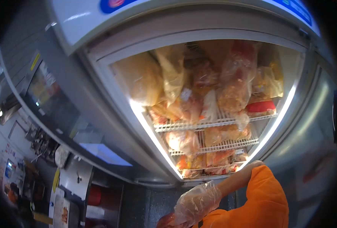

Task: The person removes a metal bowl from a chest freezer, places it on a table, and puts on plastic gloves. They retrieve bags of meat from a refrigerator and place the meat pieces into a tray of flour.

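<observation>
My right hand (199, 201), in a clear plastic glove, is low in the head view, with the forearm bent in from the orange sleeve (265, 193) on the right. Its fingers curl down at the bottom edge around something dark reddish (166, 221), too cut off to name. My left hand is out of sight. Beyond the arm stands an upright display fridge with lit edges. Its wire shelves (214, 124) carry plastic bags of what looks like raw meat, among them a large clear bag (235, 83) on the top shelf and a whitish bag (181, 140) below.
A glass fridge door (100, 133) swings out on the left. Past it are a metal counter (73, 178) and a tray with food (66, 212). A person in orange (12, 193) is far off at lower left. Grey floor (145, 205) lies below the fridge.
</observation>
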Tool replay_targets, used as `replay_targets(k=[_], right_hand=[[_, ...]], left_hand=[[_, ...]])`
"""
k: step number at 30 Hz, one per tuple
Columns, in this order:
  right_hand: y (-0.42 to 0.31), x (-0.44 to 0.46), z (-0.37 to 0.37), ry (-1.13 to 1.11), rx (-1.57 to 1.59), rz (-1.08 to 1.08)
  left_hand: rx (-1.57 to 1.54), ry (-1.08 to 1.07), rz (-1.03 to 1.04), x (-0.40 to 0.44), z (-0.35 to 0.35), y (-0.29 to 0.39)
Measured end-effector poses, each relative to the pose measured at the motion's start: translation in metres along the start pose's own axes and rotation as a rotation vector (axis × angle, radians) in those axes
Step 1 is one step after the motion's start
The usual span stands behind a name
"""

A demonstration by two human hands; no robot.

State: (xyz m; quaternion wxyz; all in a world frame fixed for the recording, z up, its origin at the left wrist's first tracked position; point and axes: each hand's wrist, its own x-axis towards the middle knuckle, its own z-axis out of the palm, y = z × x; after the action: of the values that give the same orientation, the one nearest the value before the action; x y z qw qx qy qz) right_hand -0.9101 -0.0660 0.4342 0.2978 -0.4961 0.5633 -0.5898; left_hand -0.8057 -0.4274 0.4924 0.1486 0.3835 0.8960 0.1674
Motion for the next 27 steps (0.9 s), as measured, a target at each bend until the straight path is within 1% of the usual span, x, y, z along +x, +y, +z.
replay_targets(k=[1,3,4,5,6,7,8,9,10,12,14,16,18,21,23,25,27], right_hand=[[-0.023,0.022,-0.001,-0.021,0.005,0.0],[-0.064,0.068,0.008,-0.086,-0.239,0.156],[-0.08,0.088,0.01,-0.109,-0.378,0.247],[-0.089,0.11,0.02,-0.132,-0.5,0.335],[-0.089,0.131,0.032,-0.15,-0.626,0.422],[-0.064,0.15,0.052,-0.144,-0.626,0.444],[-0.027,0.161,0.075,-0.037,-0.919,0.104],[0.01,0.171,0.098,0.174,-1.256,-0.201],[0.034,0.191,0.118,0.236,-1.331,-0.343],[0.041,0.232,0.135,0.085,-1.244,-0.416],[0.037,0.275,0.152,-0.043,-1.208,-0.49],[0.03,0.323,0.168,-0.117,-1.205,-0.591],[0.025,0.385,0.19,-0.158,-1.22,-0.735],[0.02,0.484,0.238,-0.193,-1.189,-0.923],[0.019,0.544,0.273,-0.299,-1.096,-0.927],[0.022,0.597,0.297,-0.592,-0.851,-0.708],[0.029,0.633,0.316,-0.732,-0.681,-0.565]], left_hand=[[-0.06,0.017,-0.038,-0.016,0.009,-0.012],[-0.23,0.116,-0.126,-0.044,0.035,-0.03],[-0.405,0.402,-0.202,-0.032,0.041,-0.017],[-0.573,0.707,-0.222,-0.019,0.048,-0.003],[-0.883,1.295,-0.328,-0.014,0.054,0.006],[-0.906,1.286,-0.321,-0.021,0.069,0.001],[-0.85,1.23,-0.309,-0.027,0.092,-0.007],[-0.795,1.176,-0.295,-0.033,0.115,-0.015],[-0.777,1.108,-0.316,-0.043,0.129,-0.023],[-0.835,1.032,-0.366,-0.057,0.142,-0.048],[-0.919,1.017,-0.411,-0.084,0.145,-0.079],[-1.003,1.022,-0.424,-0.118,0.149,-0.108],[-1.091,1.067,-0.425,-0.165,0.154,-0.135],[-1.222,1.181,-0.4,-0.245,0.172,-0.156],[-1.285,1.291,-0.398,-0.292,0.188,-0.161],[-1.402,1.407,-0.418,-0.328,0.189,-0.161],[-1.518,1.544,-0.448,-0.355,0.185,-0.163]])
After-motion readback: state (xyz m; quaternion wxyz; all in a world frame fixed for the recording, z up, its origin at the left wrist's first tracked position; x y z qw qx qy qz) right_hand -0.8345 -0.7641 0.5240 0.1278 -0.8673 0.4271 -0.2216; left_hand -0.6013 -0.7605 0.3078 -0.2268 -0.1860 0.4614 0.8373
